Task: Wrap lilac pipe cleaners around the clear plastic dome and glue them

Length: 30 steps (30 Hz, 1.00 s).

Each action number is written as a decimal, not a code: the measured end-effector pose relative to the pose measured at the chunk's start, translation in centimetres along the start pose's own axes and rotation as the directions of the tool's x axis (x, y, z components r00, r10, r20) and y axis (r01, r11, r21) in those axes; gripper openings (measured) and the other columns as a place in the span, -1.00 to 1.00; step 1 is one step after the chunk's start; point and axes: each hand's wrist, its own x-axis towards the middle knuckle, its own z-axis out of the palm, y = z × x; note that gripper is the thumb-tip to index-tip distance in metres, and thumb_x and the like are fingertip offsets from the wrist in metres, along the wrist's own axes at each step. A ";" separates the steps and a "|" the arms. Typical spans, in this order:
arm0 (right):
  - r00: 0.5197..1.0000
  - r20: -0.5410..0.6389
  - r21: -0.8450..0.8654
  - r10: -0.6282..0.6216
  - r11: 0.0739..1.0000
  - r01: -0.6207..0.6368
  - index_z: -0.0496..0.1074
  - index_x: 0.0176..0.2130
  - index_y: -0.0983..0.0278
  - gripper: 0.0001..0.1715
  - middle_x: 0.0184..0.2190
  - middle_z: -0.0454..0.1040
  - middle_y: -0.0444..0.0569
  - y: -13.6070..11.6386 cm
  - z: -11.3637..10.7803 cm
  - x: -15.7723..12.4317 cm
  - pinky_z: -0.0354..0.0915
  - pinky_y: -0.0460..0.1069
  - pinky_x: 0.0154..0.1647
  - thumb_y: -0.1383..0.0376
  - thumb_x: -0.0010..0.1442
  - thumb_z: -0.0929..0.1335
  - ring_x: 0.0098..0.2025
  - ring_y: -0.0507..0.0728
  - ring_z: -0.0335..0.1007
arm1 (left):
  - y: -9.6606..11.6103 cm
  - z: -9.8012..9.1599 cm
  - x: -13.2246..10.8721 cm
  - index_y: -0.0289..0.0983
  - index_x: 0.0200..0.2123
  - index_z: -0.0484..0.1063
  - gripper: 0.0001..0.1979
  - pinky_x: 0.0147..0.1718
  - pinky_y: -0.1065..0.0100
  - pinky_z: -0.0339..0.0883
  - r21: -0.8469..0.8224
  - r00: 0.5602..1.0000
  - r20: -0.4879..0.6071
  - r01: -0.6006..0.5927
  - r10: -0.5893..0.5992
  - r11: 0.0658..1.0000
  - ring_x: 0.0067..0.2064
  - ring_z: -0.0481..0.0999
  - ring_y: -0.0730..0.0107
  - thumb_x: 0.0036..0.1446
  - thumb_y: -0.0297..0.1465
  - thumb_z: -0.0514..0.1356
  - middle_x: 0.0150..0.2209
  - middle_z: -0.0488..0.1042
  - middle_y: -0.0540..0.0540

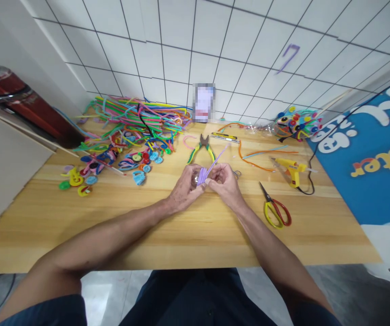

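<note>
My left hand (183,191) grips a small clear, shiny rounded piece (195,180), partly hidden by the fingers. Purple pipe cleaner (202,175) lies around that piece in several side-by-side turns, and one loose end sticks up to the right. My right hand (226,182) pinches the purple pipe cleaner at the right side of the turns. Just beyond both hands lie pliers (204,144) with green and yellow handles. Small metal finger loops (237,174) show beside my right hand; the rest is covered.
Bundled pipe cleaners (137,115) and coiled colourful pieces (140,158) spread over the left. To the right are scissors (274,208), a yellow glue gun (292,171) with a black cord, and orange pipe cleaner (256,164). A phone (204,103) leans on the tiled wall.
</note>
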 end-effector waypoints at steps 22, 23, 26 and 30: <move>0.929 0.102 -0.350 -0.355 0.861 0.368 0.57 0.04 0.13 -0.72 0.10 0.61 0.10 -1.8 -0.6 -0.7 0.55 0.20 0.03 0.27 0.32 0.47 0.15 0.30 0.55 | 0.0 0.0 -0.1 -0.14 0.32 0.25 -0.50 0.31 -0.04 0.41 0.013 0.990 -0.036 -0.138 0.138 0.990 0.32 0.45 0.04 0.48 -0.11 0.27 0.26 0.40 -0.27; 0.927 0.103 -0.346 -0.361 0.861 0.373 0.57 0.04 0.14 -0.72 0.11 0.61 0.10 -1.8 -0.6 -0.7 0.55 0.19 0.03 0.27 0.32 0.47 0.16 0.30 0.55 | 0.0 0.0 0.0 -0.14 0.32 0.25 -0.50 0.31 -0.04 0.41 0.015 0.989 -0.038 -0.144 0.144 0.989 0.31 0.46 0.04 0.48 -0.11 0.27 0.26 0.40 -0.26; 0.922 0.109 -0.313 -0.371 0.868 0.386 0.56 0.05 0.13 -0.71 0.14 0.61 0.10 -1.9 -0.5 -0.7 0.54 0.18 0.05 0.29 0.33 0.46 0.19 0.30 0.56 | 0.2 -0.1 0.0 -0.14 0.34 0.24 -0.50 0.31 -0.04 0.41 0.034 0.986 -0.040 -0.161 0.163 0.986 0.33 0.44 0.03 0.49 -0.13 0.26 0.27 0.40 -0.27; 0.924 0.114 -0.256 -0.365 0.888 0.382 0.55 0.06 0.11 -0.70 0.13 0.64 0.08 -2.3 -0.4 -0.7 0.53 0.19 0.09 0.31 0.33 0.46 0.18 0.28 0.57 | 0.4 -0.1 0.1 -0.16 0.35 0.22 -0.50 0.33 -0.07 0.41 0.070 0.978 -0.053 -0.200 0.204 0.977 0.36 0.41 0.01 0.49 -0.17 0.26 0.28 0.37 -0.29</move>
